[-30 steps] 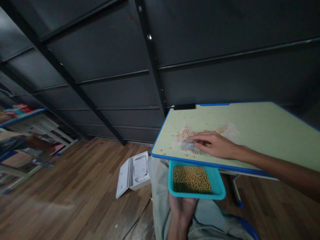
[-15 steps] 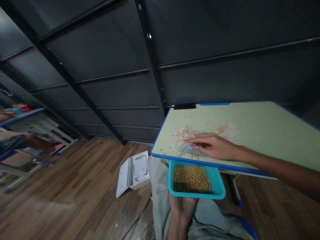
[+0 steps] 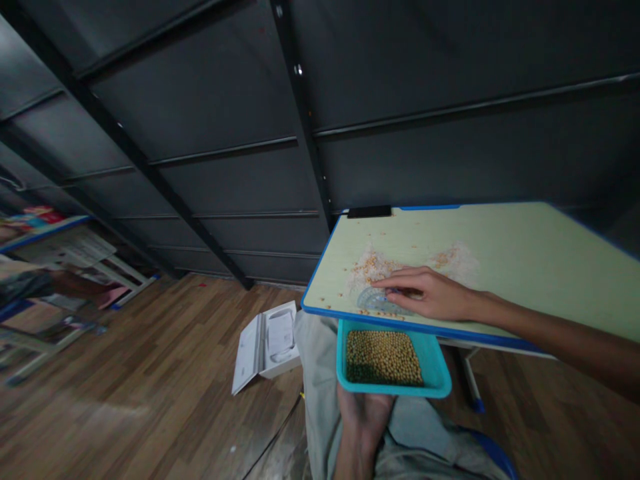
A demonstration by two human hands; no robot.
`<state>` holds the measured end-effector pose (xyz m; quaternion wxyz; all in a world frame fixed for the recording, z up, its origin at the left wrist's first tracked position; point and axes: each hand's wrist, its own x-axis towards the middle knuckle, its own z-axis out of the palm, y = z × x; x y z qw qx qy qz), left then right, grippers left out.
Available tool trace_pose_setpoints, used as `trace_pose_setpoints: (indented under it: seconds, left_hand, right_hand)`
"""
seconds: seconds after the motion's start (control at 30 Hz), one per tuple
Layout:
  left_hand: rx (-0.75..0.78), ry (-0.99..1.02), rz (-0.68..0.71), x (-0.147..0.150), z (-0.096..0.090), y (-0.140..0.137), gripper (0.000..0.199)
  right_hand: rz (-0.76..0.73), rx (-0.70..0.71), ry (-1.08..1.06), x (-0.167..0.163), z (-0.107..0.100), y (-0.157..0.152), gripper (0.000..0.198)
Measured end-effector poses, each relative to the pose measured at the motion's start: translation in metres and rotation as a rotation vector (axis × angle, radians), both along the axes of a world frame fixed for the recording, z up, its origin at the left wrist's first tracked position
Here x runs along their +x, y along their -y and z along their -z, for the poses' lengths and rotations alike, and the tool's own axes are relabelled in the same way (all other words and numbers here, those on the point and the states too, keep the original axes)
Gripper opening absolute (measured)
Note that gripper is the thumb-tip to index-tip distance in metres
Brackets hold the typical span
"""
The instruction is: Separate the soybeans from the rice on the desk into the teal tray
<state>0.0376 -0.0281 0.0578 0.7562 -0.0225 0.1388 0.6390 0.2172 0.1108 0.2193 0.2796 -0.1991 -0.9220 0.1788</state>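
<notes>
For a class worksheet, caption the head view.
Left hand supports a turquoise tray of beans beside the table; right hand over clear plastic.

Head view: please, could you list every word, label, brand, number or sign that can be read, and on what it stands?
No text can be read.
White box: faint marks, too small to read.
Clear plastic piece at the right hand: any marks are too blurred.
Red items on the far table: any print is too blurred.

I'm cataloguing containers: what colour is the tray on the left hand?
Plain turquoise; the tray shows best in the head view.
</notes>
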Motion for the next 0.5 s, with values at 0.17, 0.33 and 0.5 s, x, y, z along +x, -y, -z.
trace_pose_setpoints:
  seconds: [0.17,0.33,0.5]
  left_hand:
    - [-0.01,0.002,-0.001,-0.0002,-0.0022,0.0009,0.041]
    - [-0.003,0.003,0.0,0.0008,-0.0056,0.0004,0.04]
    - [-0.016,-0.017,-0.008,0.0014,-0.0044,-0.0001,0.04]
  right_hand:
    - [0.003,-0.016,0.008,0.0009,-0.0001,-0.0002,0.035]
    - [0.0,-0.023,0.015,0.0,0.0008,0.0012,0.035]
    - [0.001,-0.024,0.008,-0.0002,0.0011,0.0014,0.035]
